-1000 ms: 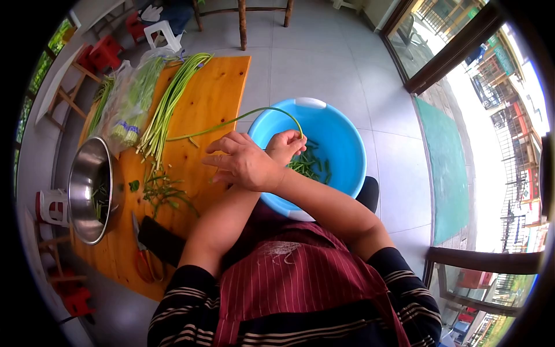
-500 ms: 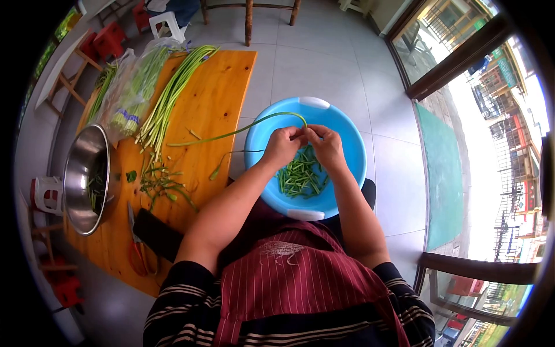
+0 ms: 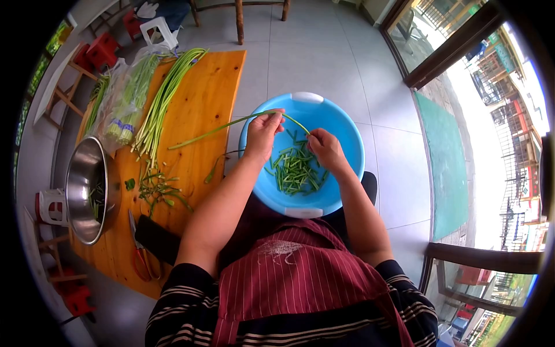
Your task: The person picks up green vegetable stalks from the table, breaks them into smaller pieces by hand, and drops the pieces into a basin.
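Note:
A long garlic scape (image 3: 217, 128) arcs over the light blue basin (image 3: 344, 185), its far end reaching out over the wooden table. My left hand (image 3: 265, 133) is closed around the scape partway along, above the basin's left side. My right hand (image 3: 327, 149) pinches its near end, over the right part of the basin. Below both hands, short cut scape pieces (image 3: 296, 169) lie heaped on the basin's floor. The fingertips of my right hand are partly hidden by the hand itself.
On the wooden table (image 3: 211, 87) lie a bunch of long scapes (image 3: 167, 98), bagged scapes (image 3: 130, 104), trimmed tips (image 3: 159, 188), scissors (image 3: 139, 248) and a dark flat object (image 3: 157, 240). A steel bowl (image 3: 78, 191) stands tilted in view at the left. Glass doors (image 3: 430, 61) are on the right.
My hands, close together before, are now apart. The left has moved left and up along the scape; the right has come slightly lower. The view has shifted a little.

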{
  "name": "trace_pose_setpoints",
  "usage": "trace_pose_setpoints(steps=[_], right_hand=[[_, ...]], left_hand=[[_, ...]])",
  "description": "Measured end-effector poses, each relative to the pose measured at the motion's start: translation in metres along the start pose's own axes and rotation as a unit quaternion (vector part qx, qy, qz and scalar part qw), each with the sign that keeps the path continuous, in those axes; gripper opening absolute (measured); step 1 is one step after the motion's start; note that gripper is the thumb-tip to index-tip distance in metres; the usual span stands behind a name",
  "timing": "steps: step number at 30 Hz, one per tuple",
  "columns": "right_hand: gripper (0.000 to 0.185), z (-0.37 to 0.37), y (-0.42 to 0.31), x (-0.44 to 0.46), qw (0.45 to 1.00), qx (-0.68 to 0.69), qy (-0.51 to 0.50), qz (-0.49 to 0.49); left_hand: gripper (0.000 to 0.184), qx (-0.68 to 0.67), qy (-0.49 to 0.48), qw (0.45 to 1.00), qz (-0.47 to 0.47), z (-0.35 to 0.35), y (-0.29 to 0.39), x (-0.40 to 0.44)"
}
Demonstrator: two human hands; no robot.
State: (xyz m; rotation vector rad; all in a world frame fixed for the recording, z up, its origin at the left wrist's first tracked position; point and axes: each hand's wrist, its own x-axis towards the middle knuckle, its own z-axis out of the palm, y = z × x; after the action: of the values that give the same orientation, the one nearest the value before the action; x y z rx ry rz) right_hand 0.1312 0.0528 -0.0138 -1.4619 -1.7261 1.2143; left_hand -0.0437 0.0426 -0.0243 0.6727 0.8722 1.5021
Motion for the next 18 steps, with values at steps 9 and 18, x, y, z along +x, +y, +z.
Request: trace_pose_setpoints(steps=[9, 18], right_hand=[[0.015, 0.017, 0.017, -0.005, 0.995, 0.071, 0.064, -0.001], [0.01, 0.015, 0.027, -0.021, 0.985, 0.072, 0.09, -0.128]], left_hand=[[0.012, -0.05, -0.039, 0.997, 0.039, 0.005, 0.0, -0.003], [0.013, -0.11, -0.111, 0.988, -0.008, 0.005, 0.007, -0.003]])
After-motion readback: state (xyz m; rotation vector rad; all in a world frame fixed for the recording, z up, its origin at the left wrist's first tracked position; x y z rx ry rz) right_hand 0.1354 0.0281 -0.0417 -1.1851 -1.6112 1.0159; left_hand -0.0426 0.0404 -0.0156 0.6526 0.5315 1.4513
